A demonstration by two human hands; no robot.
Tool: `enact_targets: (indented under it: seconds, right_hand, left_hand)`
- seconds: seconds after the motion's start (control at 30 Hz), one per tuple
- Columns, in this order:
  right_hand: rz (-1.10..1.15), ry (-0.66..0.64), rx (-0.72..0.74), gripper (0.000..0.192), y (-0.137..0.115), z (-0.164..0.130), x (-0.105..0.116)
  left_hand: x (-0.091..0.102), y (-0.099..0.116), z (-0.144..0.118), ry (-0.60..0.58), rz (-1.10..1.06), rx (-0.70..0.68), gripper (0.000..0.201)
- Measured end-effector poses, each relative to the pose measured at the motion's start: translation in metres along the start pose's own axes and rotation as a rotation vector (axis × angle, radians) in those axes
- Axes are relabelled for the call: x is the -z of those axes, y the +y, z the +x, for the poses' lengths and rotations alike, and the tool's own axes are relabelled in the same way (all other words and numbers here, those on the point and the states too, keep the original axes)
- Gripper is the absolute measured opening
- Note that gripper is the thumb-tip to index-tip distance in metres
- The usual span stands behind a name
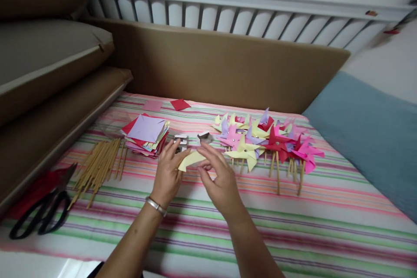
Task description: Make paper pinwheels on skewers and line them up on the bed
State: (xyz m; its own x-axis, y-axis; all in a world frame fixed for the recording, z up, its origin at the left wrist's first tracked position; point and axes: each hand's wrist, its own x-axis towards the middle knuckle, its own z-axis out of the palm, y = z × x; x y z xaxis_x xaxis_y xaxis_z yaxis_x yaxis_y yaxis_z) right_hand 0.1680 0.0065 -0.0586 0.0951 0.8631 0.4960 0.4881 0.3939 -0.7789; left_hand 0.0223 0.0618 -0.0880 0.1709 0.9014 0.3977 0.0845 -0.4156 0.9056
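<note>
Black scissors lie nearest, left of the hands. Left hand and right hand together pinch a yellow paper piece above the striped cloth. Left of it, wooden sticks and a paper stack; right, finished pinwheels.

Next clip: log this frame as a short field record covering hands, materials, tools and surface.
left hand: holds one end of the yellow paper, bracelet at the wrist
right hand: fingers on the same paper's other end
paper stack: mixed colours, left of the hands
sticks: loose bundle beside the stack
pinwheels: finished pile on sticks, right of the hands
scissors: black, far left, closed
surface: striped cloth
</note>
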Motion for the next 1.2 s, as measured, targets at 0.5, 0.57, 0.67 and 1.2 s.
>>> enact_targets:
  seconds: [0.5,0.57,0.67,1.2]
  right_hand:
    - [0.169,0.093,-0.114,0.01,0.024,-0.002,-0.01]
    - [0.125,0.092,-0.18,0.008,0.031,-0.001,-0.007]
    - [0.0,0.032,-0.327,0.01,0.046,-0.002,-0.003]
    - [0.192,0.038,-0.541,0.035,0.115,-0.006,-0.059]
  left_hand:
    - [-0.002,-0.004,0.004,0.263,-0.08,0.107,0.03]
    - [0.0,-0.009,0.005,0.255,-0.158,0.182,0.026]
    - [0.004,-0.011,0.006,0.309,-0.234,0.306,0.024]
    - [0.016,-0.015,0.01,0.392,-0.468,0.567,0.028]
